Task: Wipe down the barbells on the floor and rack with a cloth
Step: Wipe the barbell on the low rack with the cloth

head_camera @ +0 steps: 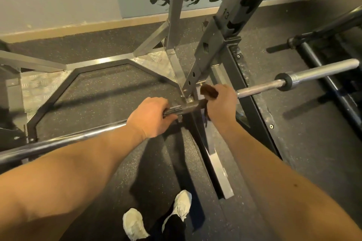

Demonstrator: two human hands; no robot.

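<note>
Barbell point(254, 90) crosses in front of the rack point(213, 49) upright, running from low on the person's left up to the right. Its sleeve point(321, 71) lies well beyond the right fingers point(225, 89). The left hand point(148, 117) has its fingers point(163, 103) curled over the rough stretch of the bar, clamped on it. The right hand point(221, 104) has its fingers closed round a brown cloth point(209, 91) wrapped on the bar, near the left fingers, with a short length of bare bar between them. A cloth end hangs below the right fingers. A second bar point(323, 29) lies well beyond the right fingers. White shoes point(135, 223) stand on the dark floor point(98, 94).
</note>
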